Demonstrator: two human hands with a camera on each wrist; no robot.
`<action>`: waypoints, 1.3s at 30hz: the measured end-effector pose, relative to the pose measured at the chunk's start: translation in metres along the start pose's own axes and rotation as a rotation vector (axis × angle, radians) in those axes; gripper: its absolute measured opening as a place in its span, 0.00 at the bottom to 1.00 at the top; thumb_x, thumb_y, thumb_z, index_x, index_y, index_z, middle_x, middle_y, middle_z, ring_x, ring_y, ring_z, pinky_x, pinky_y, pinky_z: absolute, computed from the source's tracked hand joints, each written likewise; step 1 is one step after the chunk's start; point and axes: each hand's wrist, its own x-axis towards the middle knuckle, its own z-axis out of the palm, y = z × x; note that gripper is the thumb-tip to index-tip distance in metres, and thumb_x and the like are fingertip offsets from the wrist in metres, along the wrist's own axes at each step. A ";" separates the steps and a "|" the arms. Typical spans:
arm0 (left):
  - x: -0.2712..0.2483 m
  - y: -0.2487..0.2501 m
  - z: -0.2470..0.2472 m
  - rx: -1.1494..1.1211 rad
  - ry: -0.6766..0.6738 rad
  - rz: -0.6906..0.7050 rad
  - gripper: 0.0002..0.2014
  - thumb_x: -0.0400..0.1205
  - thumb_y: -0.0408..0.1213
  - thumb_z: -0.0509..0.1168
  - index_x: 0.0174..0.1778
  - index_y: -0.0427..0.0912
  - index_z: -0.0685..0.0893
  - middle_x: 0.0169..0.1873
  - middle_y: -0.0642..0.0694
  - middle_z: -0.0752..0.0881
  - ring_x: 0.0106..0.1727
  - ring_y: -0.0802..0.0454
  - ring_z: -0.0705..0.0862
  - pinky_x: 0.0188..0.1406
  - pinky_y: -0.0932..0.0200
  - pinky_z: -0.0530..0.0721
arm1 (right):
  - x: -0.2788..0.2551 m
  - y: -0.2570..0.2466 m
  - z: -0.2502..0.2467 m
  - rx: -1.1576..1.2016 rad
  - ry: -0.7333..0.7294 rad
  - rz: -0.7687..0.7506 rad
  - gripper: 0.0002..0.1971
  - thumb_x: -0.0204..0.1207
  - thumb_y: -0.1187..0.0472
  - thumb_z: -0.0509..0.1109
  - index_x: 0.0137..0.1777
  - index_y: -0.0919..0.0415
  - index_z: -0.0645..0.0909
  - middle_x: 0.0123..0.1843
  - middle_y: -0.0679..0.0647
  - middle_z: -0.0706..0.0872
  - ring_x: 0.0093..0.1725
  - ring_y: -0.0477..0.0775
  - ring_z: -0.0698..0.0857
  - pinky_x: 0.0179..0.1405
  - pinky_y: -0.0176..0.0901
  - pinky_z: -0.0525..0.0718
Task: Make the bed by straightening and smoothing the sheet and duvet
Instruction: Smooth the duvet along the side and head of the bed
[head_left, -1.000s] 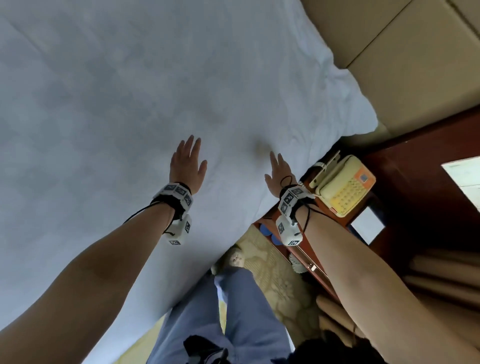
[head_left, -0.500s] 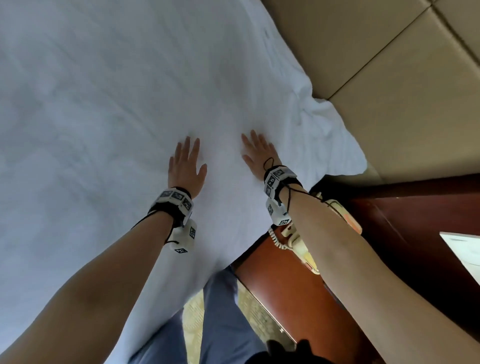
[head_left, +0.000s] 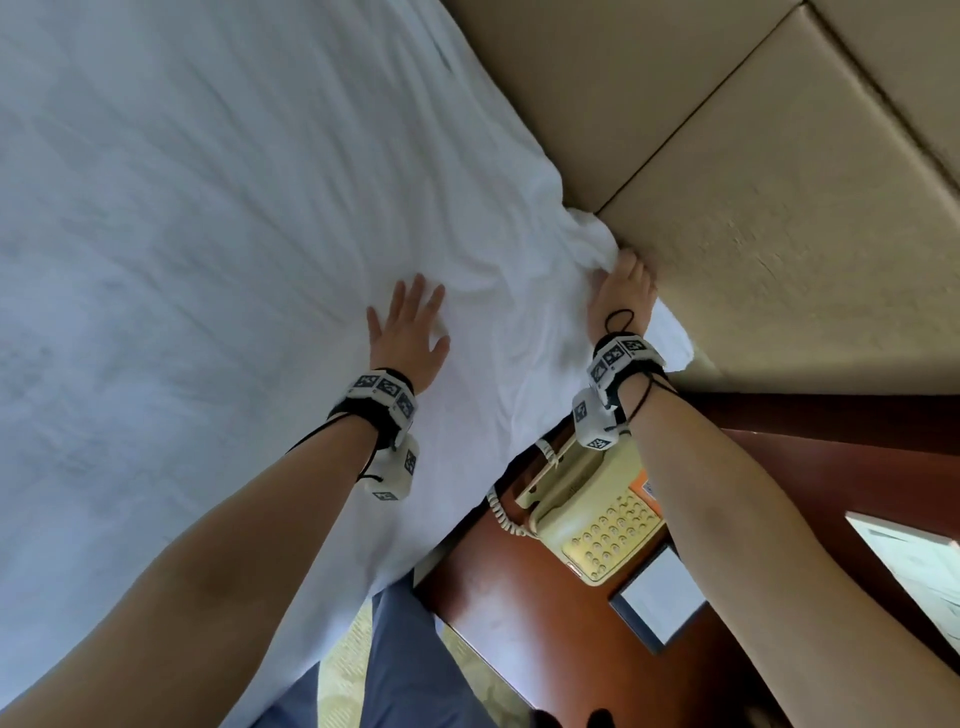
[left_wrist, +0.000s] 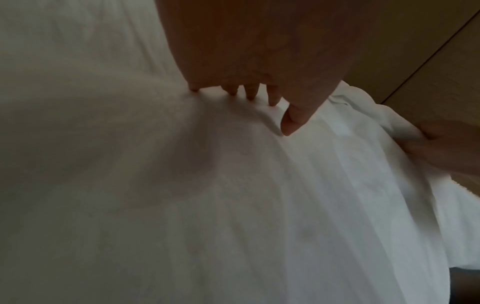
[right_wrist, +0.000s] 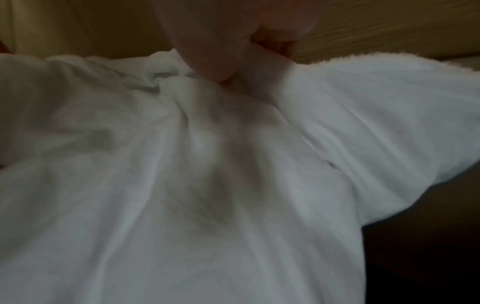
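A white duvet (head_left: 208, 234) covers the bed, creased near its top right corner (head_left: 592, 234) by the headboard. My left hand (head_left: 410, 325) lies flat on it with fingers spread; in the left wrist view its fingertips (left_wrist: 250, 95) press into the cloth (left_wrist: 233, 205). My right hand (head_left: 623, 280) is at the bunched corner against the headboard, its fingers curled into the fabric. In the right wrist view the thumb (right_wrist: 218, 61) pinches a gathered fold (right_wrist: 182, 90) of the duvet. The right hand (left_wrist: 446, 144) also shows at the right edge of the left wrist view.
A padded beige headboard (head_left: 753, 182) runs along the top right. A dark red wooden nightstand (head_left: 519, 623) stands beside the bed with a cream telephone (head_left: 597, 525) and a small white card (head_left: 654, 603) on it. My blue trouser legs (head_left: 410, 665) stand over patterned carpet.
My right hand slid from lying flat on the duvet up to the corner at the headboard and took hold of the fabric. The left hand stays flat, a little further up the bed.
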 end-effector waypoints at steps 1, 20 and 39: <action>0.001 -0.001 0.000 0.004 -0.001 -0.007 0.32 0.85 0.44 0.56 0.84 0.54 0.49 0.85 0.52 0.44 0.86 0.50 0.41 0.82 0.36 0.43 | 0.002 0.000 0.001 -0.007 -0.042 -0.007 0.22 0.85 0.55 0.54 0.75 0.67 0.65 0.72 0.62 0.75 0.72 0.62 0.73 0.76 0.49 0.63; 0.100 0.105 -0.059 0.092 -0.028 0.146 0.30 0.86 0.54 0.50 0.83 0.62 0.45 0.84 0.53 0.38 0.85 0.42 0.37 0.80 0.31 0.41 | -0.019 0.041 -0.071 0.110 -0.116 0.327 0.27 0.87 0.46 0.47 0.63 0.67 0.79 0.62 0.65 0.84 0.61 0.67 0.83 0.58 0.55 0.78; 0.163 0.058 -0.099 0.229 0.252 0.068 0.34 0.85 0.46 0.55 0.84 0.57 0.45 0.85 0.48 0.41 0.85 0.44 0.40 0.81 0.32 0.42 | 0.024 -0.018 0.007 0.205 -0.035 -0.448 0.32 0.81 0.66 0.57 0.84 0.60 0.54 0.84 0.57 0.58 0.82 0.58 0.62 0.77 0.49 0.66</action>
